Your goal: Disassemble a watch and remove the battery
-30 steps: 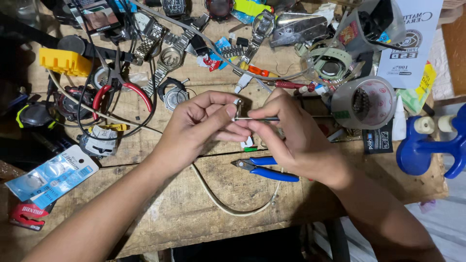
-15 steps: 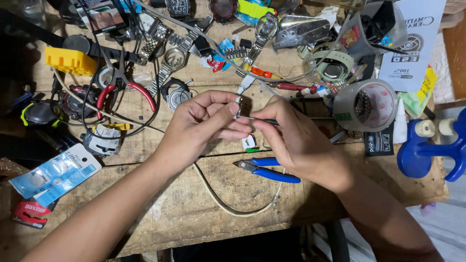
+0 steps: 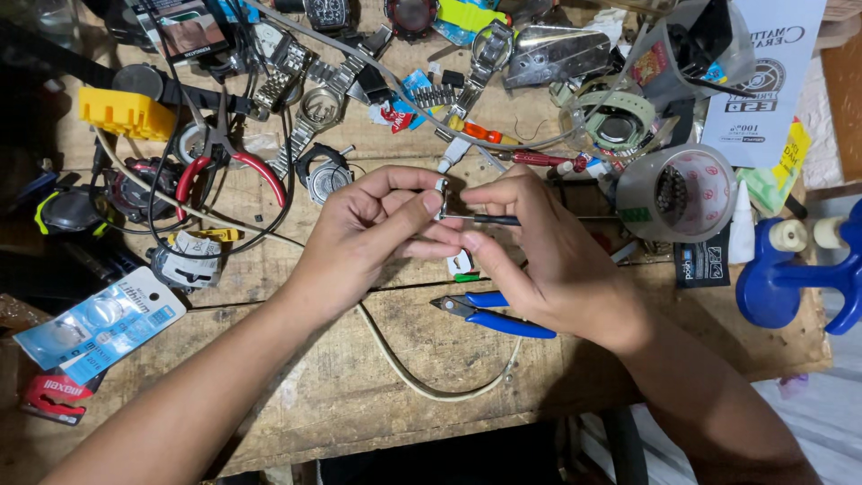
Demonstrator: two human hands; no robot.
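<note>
- Head view, looking down on a cluttered wooden workbench (image 3: 296, 413); both hands meet above its middle.
- Left hand (image 3: 368, 238): thumb and forefinger pinched on a small silvery metal part (image 3: 442, 187), other fingers curled beneath it.
- Right hand (image 3: 548, 260): fingertips pressed together around a thin dark-handled tool (image 3: 489, 218), held level, its tip meeting the small metal part.
- What the part is exactly cannot be told; it is mostly hidden by the fingertips.
- Blue-handled pliers (image 3: 494, 314) lie on the bench just below the hands, jaws pointing left.
- A cream cable (image 3: 422, 382) loops under the hands and passes beneath the pliers.
- Red-handled pliers (image 3: 229, 166) lie well left of the blue pliers, among dark wires.
- A watch case (image 3: 325, 175) rests just above the left hand.
- A roll of clear tape (image 3: 678, 193) stands right of the hands, up and right of the blue pliers.
- A blue plastic tool (image 3: 795, 274) sits at the bench's right edge, beyond the tape.
- A yellow block (image 3: 126, 112) lies far upper left of the blue pliers.
- A blue blister card of coin cells (image 3: 99, 323) lies at the bench's left edge.
</note>
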